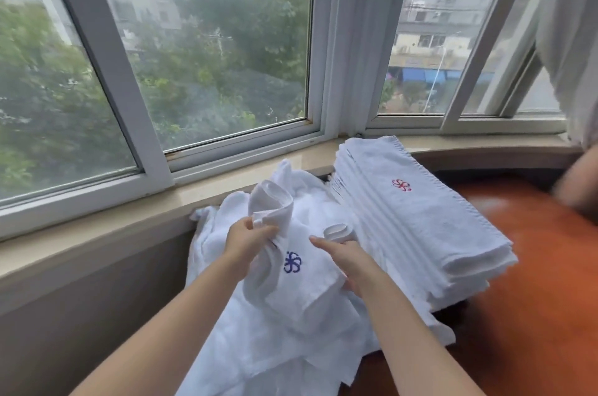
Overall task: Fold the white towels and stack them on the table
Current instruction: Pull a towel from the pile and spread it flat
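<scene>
A white towel with a blue flower mark (301,279) is lifted above a heap of loose white towels (259,347). My left hand (247,238) pinches its upper left edge, where the cloth loops upward. My right hand (348,258) holds the towel's right side, thumb on top and fingers underneath. To the right stands a tall stack of folded white towels (417,224), the top one bearing a red flower mark. The stack rests on a brown-orange table (534,282).
A stone window sill (129,217) runs behind the heap, with large windows above it. Another person's arm (579,182) shows at the right edge over the table. A pale curtain (569,39) hangs at the top right.
</scene>
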`<state>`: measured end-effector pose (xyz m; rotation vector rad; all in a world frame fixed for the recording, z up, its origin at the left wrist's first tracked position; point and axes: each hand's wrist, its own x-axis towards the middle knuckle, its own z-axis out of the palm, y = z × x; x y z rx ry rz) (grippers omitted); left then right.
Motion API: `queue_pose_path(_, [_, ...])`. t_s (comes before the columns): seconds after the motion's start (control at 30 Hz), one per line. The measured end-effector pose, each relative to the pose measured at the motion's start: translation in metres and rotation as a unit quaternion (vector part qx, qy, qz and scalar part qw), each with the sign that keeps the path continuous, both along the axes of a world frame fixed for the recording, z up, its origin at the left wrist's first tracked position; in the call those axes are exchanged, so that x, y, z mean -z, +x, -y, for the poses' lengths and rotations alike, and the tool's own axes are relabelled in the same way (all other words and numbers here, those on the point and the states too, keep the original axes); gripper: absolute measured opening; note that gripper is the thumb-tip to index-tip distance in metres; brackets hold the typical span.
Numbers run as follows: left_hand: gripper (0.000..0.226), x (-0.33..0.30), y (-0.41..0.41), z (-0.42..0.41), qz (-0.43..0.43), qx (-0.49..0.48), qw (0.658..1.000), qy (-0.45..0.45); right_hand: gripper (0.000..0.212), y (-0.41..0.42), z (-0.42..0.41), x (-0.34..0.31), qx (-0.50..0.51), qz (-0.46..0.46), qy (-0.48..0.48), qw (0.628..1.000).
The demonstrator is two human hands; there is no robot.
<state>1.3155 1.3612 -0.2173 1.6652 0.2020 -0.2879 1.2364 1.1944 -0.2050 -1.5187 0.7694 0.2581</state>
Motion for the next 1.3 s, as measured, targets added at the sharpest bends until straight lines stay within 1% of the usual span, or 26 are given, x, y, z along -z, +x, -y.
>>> queue_pose_path(0.07, [0.017,0.004,0.004,0.0,-0.021,0.014,0.999,0.035,0.055,0.005,0.003,0.012,-0.008,0.002,-0.068,0.998])
queue_pose_path(0.1, [0.018,0.005,0.006,0.0,-0.032,0.013,0.999,0.034,0.051,0.006,0.005,0.017,-0.018,0.002,-0.098,0.995])
queue_pose_path(0.13, [0.017,0.005,0.009,0.002,-0.038,0.008,0.999,0.022,0.039,0.006,0.009,0.019,-0.035,-0.002,-0.121,0.992])
queue_pose_path(0.2, [0.013,-0.002,0.015,0.008,-0.035,-0.002,0.999,-0.009,0.014,0.005,0.018,0.015,-0.078,-0.024,-0.133,0.988])
queue_pose_path(0.27, [0.013,-0.017,0.025,0.021,-0.039,0.007,0.998,-0.057,0.011,0.006,0.027,0.004,-0.103,-0.048,-0.12,0.986])
queue_pose_path(0.3, [0.016,-0.028,0.03,0.029,-0.041,0.018,0.996,-0.083,0.011,0.008,0.032,-0.005,-0.101,-0.038,-0.105,0.989])
queue_pose_path(0.33, [0.018,-0.039,0.037,0.037,-0.039,0.035,0.993,-0.107,0.01,0.011,0.037,-0.015,-0.088,-0.008,-0.085,0.992])
queue_pose_path(0.37, [0.019,-0.052,0.043,0.047,-0.035,0.056,0.989,-0.132,0.008,0.014,0.042,-0.026,-0.064,0.044,-0.061,0.995])
queue_pose_path(0.4, [0.018,-0.066,0.049,0.058,-0.031,0.077,0.984,-0.157,0.011,0.015,0.049,-0.04,-0.033,0.109,-0.027,0.993])
queue_pose_path(0.47, [0.023,-0.097,0.063,0.081,-0.02,0.117,0.97,-0.214,0.022,0.015,0.065,-0.067,0.027,0.231,0.043,0.972])
queue_pose_path(0.5, [0.026,-0.112,0.07,0.093,-0.008,0.136,0.96,-0.246,0.027,0.014,0.074,-0.078,0.051,0.277,0.061,0.958])
queue_pose_path(0.57, [0.023,-0.138,0.084,0.116,0.041,0.17,0.944,-0.28,0.035,0.014,0.093,-0.095,0.087,0.343,0.082,0.932])
queue_pose_path(0.63, [0.025,-0.156,0.095,0.142,0.089,0.208,0.935,-0.274,0.039,0.016,0.113,-0.103,0.14,0.381,0.09,0.91])
queue_pose_path(0.7, [0.033,-0.164,0.104,0.17,0.101,0.233,0.935,-0.246,0.037,0.019,0.13,-0.107,0.207,0.396,0.094,0.89])
queue_pose_path(0.77, [0.034,-0.169,0.115,0.198,0.107,0.233,0.939,-0.23,0.033,0.019,0.147,-0.108,0.256,0.421,0.11,0.863])
queue_pose_path(0.83, [0.031,-0.173,0.13,0.224,0.114,0.225,0.932,-0.26,0.039,0.013,0.166,-0.103,0.286,0.464,0.114,0.831])
queue_pose_path(0.9, [0.03,-0.174,0.149,0.248,0.109,0.186,0.934,-0.285,0.046,0.001,0.188,-0.092,0.317,0.49,0.119,0.803])
queue_pose_path(0.93, [0.032,-0.168,0.159,0.259,0.097,0.158,0.947,-0.262,0.047,-0.006,0.197,-0.084,0.341,0.479,0.126,0.799])
queue_pose_path(0.97, [0.034,-0.158,0.167,0.268,0.078,0.134,0.965,-0.212,0.045,-0.012,0.205,-0.073,0.367,0.446,0.135,0.806])
queue_pose_path(1.03, [0.035,-0.125,0.175,0.28,0.005,0.132,0.988,-0.075,0.039,-0.023,0.213,-0.044,0.402,0.327,0.133,0.845])
queue_pose_path(1.07, [0.034,-0.104,0.175,0.283,-0.046,0.154,0.987,-0.014,0.036,-0.028,0.215,-0.026,0.41,0.263,0.13,0.864])
queue_pose_path(1.13, [0.029,-0.066,0.169,0.288,-0.129,0.189,0.973,0.04,0.03,-0.036,0.221,0.0,0.417,0.179,0.139,0.88])
queue_pose_path(1.17, [0.027,-0.053,0.166,0.292,-0.137,0.189,0.971,0.05,0.027,-0.039,0.223,0.006,0.417,0.155,0.139,0.885])
queue_pose_path(1.23, [0.031,-0.042,0.162,0.306,-0.097,0.157,0.98,0.071,0.019,-0.041,0.231,0.01,0.409,0.136,0.126,0.893])
queue_pose_path(1.27, [0.042,-0.041,0.16,0.313,-0.065,0.14,0.984,0.085,0.015,-0.04,0.234,0.011,0.401,0.131,0.116,0.899])
queue_pose_path(1.3, [0.059,-0.042,0.159,0.319,-0.027,0.129,0.985,0.108,0.016,-0.04,0.236,0.012,0.392,0.126,0.107,0.905])
